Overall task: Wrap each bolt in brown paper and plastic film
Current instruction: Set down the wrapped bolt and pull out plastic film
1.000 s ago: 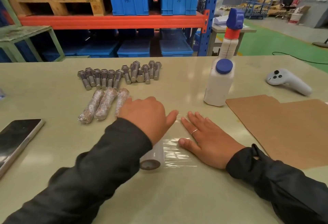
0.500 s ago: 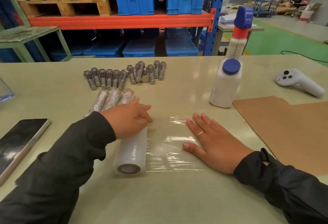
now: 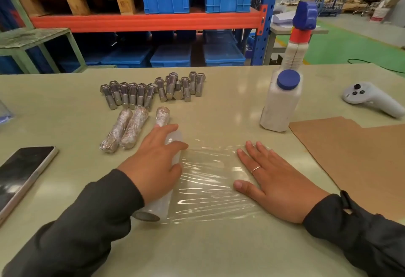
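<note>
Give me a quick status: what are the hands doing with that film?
Left hand rests on film roll. Right hand flat, pinning film sheet. Three wrapped bolts, bare bolts waiting. Nothing in the way.

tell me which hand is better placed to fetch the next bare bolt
Left, probably. The left hand rests on the film roll nearest the bare bolts; the right hand lies flat, pinning the film sheet.
</note>
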{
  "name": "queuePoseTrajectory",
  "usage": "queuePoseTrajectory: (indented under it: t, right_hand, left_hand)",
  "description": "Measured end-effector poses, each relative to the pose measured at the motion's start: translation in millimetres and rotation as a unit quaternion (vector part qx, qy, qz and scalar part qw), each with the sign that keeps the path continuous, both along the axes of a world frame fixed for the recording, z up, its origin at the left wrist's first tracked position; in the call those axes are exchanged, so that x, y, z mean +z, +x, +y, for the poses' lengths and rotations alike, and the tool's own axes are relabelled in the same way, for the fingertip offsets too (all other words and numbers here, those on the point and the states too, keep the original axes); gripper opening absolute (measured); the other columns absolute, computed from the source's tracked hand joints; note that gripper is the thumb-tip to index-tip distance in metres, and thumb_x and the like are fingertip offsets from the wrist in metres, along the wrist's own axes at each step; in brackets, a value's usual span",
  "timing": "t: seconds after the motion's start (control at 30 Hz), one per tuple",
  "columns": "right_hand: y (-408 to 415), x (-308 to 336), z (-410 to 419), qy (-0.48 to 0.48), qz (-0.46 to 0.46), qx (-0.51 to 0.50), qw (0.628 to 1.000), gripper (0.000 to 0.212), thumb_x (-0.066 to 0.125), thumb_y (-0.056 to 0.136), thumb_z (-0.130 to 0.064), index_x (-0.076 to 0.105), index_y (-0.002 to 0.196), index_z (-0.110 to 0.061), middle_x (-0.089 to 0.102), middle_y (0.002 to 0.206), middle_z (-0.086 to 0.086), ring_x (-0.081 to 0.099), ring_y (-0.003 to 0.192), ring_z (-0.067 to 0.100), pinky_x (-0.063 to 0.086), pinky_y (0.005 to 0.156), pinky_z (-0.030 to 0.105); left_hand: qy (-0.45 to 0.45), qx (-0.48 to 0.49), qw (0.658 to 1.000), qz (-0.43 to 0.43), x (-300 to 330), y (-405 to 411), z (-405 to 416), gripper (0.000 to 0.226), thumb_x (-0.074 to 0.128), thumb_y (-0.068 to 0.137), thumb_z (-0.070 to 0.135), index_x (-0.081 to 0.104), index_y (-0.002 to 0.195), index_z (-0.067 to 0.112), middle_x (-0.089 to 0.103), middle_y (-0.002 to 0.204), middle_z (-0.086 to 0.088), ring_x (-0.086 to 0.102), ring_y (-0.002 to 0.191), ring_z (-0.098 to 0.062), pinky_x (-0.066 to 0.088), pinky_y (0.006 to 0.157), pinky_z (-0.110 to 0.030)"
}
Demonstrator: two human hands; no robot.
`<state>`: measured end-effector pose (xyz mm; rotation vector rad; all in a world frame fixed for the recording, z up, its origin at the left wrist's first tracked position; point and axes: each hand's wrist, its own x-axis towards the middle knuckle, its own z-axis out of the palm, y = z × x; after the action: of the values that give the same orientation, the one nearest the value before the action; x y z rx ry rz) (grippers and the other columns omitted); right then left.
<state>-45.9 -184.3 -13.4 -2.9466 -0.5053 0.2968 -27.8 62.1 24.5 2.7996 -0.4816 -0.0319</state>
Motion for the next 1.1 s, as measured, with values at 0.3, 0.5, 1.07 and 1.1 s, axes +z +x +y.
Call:
queuePoseTrajectory:
  t: [0.3,0.5,1.07,1.1]
  right_hand:
    - [-1.1,0.7,0.7,0.001,-0.004,-0.001,1.0,0.088,-0.005,0.067,-0.077,-0.022,0.142,-0.034,-0.034,0.141,-0.016,-0.032,0.134,0.004,-0.018,0.111,0.023]
    - [-0.8,5.9,-0.8,0.006,0.018,0.01,1.0,0.088,-0.005,0.066,-0.078,-0.02,0.143,-0.036,-0.033,0.143,-0.017,-0.032,0.135,0.004,-0.019,0.11,0.022]
    - [-19.2,12.2,-13.9,-0.036,0.036,-0.008,0.999,0.079,-0.005,0.065,-0.077,-0.032,0.13,-0.04,-0.036,0.144,-0.014,-0.035,0.133,0.005,-0.019,0.111,0.025]
    - [-19.2,11.8,-13.8,-0.034,0.035,-0.009,0.999,0.08,-0.004,0.065,-0.077,-0.031,0.13,-0.04,-0.036,0.145,-0.014,-0.035,0.133,0.005,-0.019,0.111,0.026]
  left_hand:
    - [-0.136,0.098,0.985,-0.028,-3.8,-17.8,12.3,0.045,0.053,0.089,0.021,0.045,0.133,0.026,0.016,0.147,0.005,0.023,0.134,-0.01,0.018,0.094,-0.01]
    - [-0.22,0.123,0.968,-0.017,-4.4,-18.1,27.2,0.04,0.054,0.089,0.01,0.051,0.126,0.025,0.025,0.145,0.005,0.025,0.123,0.001,0.014,0.084,0.004]
    - [0.323,0.104,0.937,-0.083,27.7,28.0,-1.7,0.048,0.029,0.094,0.025,0.032,0.141,0.015,0.05,0.127,-0.01,0.045,0.12,-0.032,0.035,0.099,-0.041]
    - [0.319,0.083,0.942,-0.07,27.0,41.0,-7.5,0.047,0.031,0.093,0.026,0.036,0.139,0.016,0.05,0.126,-0.01,0.047,0.118,-0.031,0.038,0.099,-0.041]
